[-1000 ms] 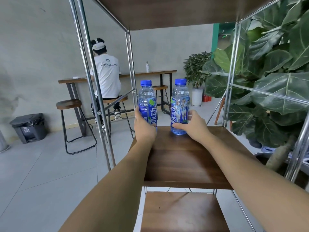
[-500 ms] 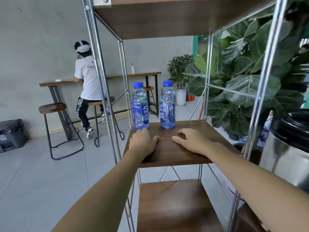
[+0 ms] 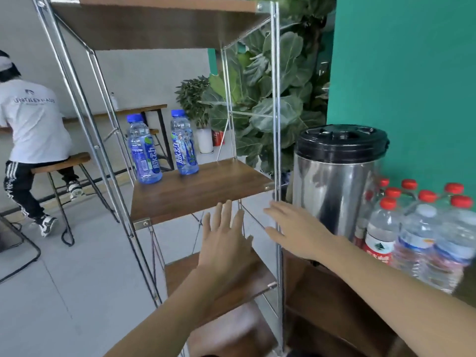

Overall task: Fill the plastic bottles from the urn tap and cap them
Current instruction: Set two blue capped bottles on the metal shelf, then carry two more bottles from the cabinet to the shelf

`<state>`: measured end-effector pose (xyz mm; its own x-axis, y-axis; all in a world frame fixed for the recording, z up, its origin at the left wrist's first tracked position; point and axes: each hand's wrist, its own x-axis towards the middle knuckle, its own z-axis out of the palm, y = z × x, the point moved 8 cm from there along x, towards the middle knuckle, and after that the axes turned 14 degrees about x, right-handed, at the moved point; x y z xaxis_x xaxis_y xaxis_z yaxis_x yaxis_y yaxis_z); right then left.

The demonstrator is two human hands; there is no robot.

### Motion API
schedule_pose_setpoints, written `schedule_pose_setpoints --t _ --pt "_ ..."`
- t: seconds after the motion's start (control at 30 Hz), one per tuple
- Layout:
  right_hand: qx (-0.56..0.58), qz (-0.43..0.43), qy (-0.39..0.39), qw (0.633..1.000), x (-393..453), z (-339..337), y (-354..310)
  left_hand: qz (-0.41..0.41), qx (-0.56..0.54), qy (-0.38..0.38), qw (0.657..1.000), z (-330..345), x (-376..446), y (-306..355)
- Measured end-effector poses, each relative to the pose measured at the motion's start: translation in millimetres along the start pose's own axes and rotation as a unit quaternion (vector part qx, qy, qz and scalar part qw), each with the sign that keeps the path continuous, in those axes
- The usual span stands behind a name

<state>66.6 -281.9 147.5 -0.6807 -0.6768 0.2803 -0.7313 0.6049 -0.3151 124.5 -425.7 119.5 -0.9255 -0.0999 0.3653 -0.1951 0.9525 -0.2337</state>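
Observation:
Two capped blue-label bottles stand upright on the wooden shelf (image 3: 206,191): the left bottle (image 3: 144,149) and the right bottle (image 3: 183,144). Both look full. My left hand (image 3: 224,238) hovers in front of and below the shelf edge, fingers straight, holding nothing. My right hand (image 3: 291,228) reaches rightward with spread fingers, empty, just short of the steel urn (image 3: 334,181) with its black lid. The urn's tap is not visible. A group of several red-capped clear bottles (image 3: 422,228) stands to the right of the urn.
The chrome rack post (image 3: 277,124) runs between the shelf and the urn. A lower shelf (image 3: 231,276) lies under my left hand. Large leafy plants (image 3: 268,99) stand behind the rack. A person sits on a stool (image 3: 61,161) at far left. A green wall fills the right.
Both hands have come off the shelf and pulled back from the two bottles. My view has swung right, bringing the urn and the red-capped bottles into sight. My right hand moved toward the urn.

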Motion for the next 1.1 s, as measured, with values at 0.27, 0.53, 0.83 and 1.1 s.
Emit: schedule_pose_setpoints --t 0.27,0.53,0.83,1.1 --pt "0.014 0.198 0.052 0.979 -154.6 0.9 98.3 0.145 -0.110 0.013 0.983 22.9 -44.2 147.9" --pt "0.076 0.420 0.162 0.890 -298.1 -13.6 210.6 0.235 -0.160 -0.026 0.958 25.6 -52.4 274.2" --pt "0.214 0.472 0.324 0.792 -345.2 -36.2 302.7 0.303 -0.167 -0.014 0.938 20.8 -45.8 362.5" --pt "0.289 0.446 0.362 0.766 -335.3 -26.3 331.5 0.278 -0.207 -0.005 0.938 22.8 -21.4 383.2"
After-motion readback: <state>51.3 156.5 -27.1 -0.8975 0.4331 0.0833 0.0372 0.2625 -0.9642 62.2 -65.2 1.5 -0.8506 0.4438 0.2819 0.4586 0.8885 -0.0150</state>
